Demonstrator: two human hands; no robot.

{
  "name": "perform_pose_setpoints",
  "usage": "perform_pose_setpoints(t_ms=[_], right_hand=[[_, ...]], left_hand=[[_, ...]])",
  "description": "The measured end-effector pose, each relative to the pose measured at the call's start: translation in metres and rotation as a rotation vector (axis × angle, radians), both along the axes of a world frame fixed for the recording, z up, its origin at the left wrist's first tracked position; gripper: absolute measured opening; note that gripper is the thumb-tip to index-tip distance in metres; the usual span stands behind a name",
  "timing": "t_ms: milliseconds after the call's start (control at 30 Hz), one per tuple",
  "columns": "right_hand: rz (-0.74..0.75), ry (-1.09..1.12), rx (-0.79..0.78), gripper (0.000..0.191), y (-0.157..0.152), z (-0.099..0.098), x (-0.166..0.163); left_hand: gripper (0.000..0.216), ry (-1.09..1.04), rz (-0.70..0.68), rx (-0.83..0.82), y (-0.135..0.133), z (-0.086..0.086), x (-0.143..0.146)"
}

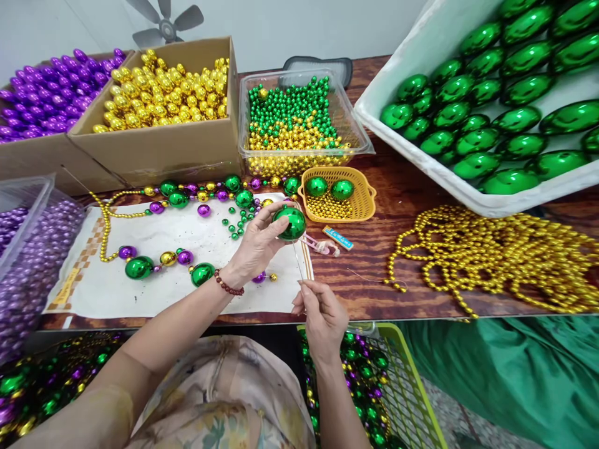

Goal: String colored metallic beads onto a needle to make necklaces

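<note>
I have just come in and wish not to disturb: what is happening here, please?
A person's left hand holds a large green bead, while the right hand below pinches a thin strand running up toward it. Strung beads in green, purple and gold lie partly on a white cloth.

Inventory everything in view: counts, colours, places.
Table: one, brown, centre.
Boxes: two, brown, rear left.
Tubs: two, clear, rear centre, far left.
Foam box: one, white, rear right.
Basket: one, yellow, centre.
Crate: one, lime, below table.
Cloth: one, white, left.
Beads: many, purple, green or gold, in or on these.
Chains: many, gold, right.
Mesh object: one, dark, rear centre.
Fan: one, grey, rear left.
Packet: one, blue, right of cloth.
Tool: one, pink, beside packet.
Fabric: one, green, lower right.
Bracelet: one, brown, left wrist.
Left hand: one, centre, holding green ball.
Right hand: one, below, pinching thread.
</note>
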State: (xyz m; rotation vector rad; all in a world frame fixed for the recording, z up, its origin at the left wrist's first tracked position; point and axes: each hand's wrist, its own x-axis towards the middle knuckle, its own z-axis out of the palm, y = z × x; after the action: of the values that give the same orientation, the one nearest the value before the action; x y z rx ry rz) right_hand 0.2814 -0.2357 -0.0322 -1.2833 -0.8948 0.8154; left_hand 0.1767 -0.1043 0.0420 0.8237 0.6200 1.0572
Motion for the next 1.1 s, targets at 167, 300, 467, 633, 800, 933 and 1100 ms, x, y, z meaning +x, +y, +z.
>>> perform_pose_setpoints(t_ms=[167,300,467,633,800,933,1100], right_hand=[[0.0,0.004,-0.008,0.013,0.002,0.0,-0.004],[0.012,0.004,-0.007,0.013,0.003,0.002,-0.004],[0.027,0.026,-0.019,0.013,0.0,0.005,-0.005],[0.017,0.059,-0.073,0.016,0.008,0.013,-0.008],[0.029,0.004,-0.081,0.019,0.02,0.017,0.001],[0.077,0.015,-0.094,0.023,0.02,0.014,0.012],[0.017,0.127,-0.159,0.022,0.022,0.0,0.019]], left_hand=[[0.036,-0.015,0.007,-0.048,-0.002,0.0,0.001],[0.035,-0.051,0.054,-0.106,-0.001,-0.001,0.002],[0.035,-0.078,0.057,-0.184,0.0,-0.001,0.002],[0.035,-0.058,-0.008,-0.21,-0.012,-0.006,0.007],[0.038,-0.005,-0.061,-0.183,-0.021,-0.013,0.014],[0.038,0.004,-0.029,-0.148,-0.019,-0.019,0.019],[0.041,0.296,-0.103,0.08,-0.023,-0.029,0.015]])
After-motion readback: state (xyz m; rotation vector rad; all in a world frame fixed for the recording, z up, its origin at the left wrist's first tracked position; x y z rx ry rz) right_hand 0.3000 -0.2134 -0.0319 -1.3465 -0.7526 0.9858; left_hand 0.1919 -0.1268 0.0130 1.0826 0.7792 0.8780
